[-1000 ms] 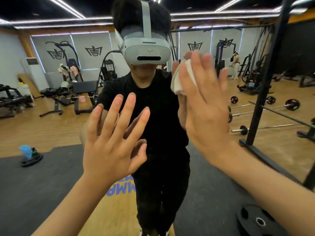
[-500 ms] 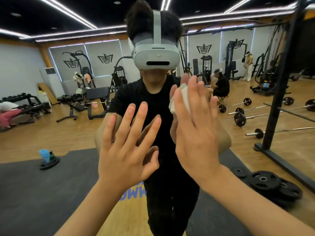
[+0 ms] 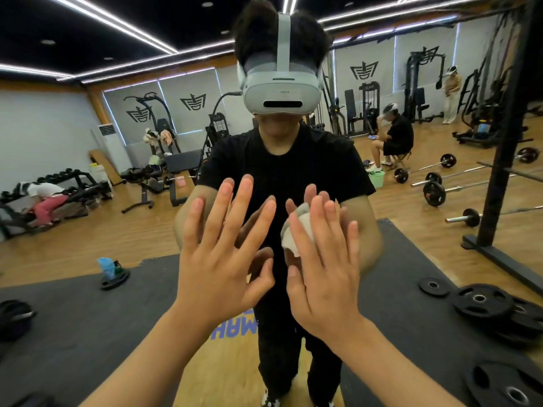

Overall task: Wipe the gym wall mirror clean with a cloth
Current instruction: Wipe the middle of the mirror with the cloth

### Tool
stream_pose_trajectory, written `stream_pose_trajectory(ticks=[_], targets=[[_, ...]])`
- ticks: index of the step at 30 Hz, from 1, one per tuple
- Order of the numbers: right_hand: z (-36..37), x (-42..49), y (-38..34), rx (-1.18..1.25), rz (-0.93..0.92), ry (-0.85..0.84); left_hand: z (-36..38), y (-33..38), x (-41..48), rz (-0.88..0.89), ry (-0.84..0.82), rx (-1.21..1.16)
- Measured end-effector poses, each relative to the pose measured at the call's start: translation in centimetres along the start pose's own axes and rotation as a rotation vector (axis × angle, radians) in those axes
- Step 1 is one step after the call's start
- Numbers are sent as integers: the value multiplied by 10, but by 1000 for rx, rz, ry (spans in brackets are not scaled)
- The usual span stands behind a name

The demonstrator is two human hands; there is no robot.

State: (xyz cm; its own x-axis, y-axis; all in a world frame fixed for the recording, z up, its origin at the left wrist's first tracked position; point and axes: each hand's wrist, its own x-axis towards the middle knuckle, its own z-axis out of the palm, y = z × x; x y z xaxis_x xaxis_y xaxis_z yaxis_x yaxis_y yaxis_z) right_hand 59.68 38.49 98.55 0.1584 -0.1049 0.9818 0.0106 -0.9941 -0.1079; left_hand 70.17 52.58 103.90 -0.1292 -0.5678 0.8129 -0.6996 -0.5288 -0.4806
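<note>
White cloth (image 3: pixel 293 230): pressing it to the mirror (image 3: pixel 88 236) under right hand (image 3: pixel 326 277), fingers straight. Holding left hand (image 3: pixel 220 268) spread, gripping nothing.

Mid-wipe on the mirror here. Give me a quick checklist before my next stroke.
1. Cloth between right hand and mirror: ok.
2. Right fingers straight, pressing the cloth: ok.
3. Cloth spread flat: not ok, it looks bunched.
4. Free left hand off the mirror: not ok, it seems to rest open on it and may smudge.
5. Smears on the mirror: cannot tell.
</note>
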Motion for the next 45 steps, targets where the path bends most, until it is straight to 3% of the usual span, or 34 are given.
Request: stream_pose_trajectory(ticks=[5,9,13,19,27,29,34,37,39,42,45], targets=[[7,-37,4,10,34,-2,-16,-27,-10,113,-26,-6],[18,-48,-7,36,68,57,-24,-66,-42,93,-43,31],[21,14,-29,18,95,87,-30,-109,-63,30,-39,71],[37,106,-47,-41,135,282,-35,-152,-78,-2,8,58],[69,-30,-92,-54,153,76,-35,-209,-122,0,36,73],[66,-9,-93,-82,123,74,-35,-219,-130,-1,64,69],[47,133,-95,48,154,332,-30,-233,-140,-13,102,70],[56,125,-99,-45,77,245,-23,-231,-141,-24,115,73],[79,53,-116,-99,47,204,-21,-230,-140,-29,132,75],[101,-52,-139,-147,-151,-41,-21,-229,-141,-23,141,93],[91,-25,-135,-109,-199,-112,-20,-230,-142,-28,135,108]])
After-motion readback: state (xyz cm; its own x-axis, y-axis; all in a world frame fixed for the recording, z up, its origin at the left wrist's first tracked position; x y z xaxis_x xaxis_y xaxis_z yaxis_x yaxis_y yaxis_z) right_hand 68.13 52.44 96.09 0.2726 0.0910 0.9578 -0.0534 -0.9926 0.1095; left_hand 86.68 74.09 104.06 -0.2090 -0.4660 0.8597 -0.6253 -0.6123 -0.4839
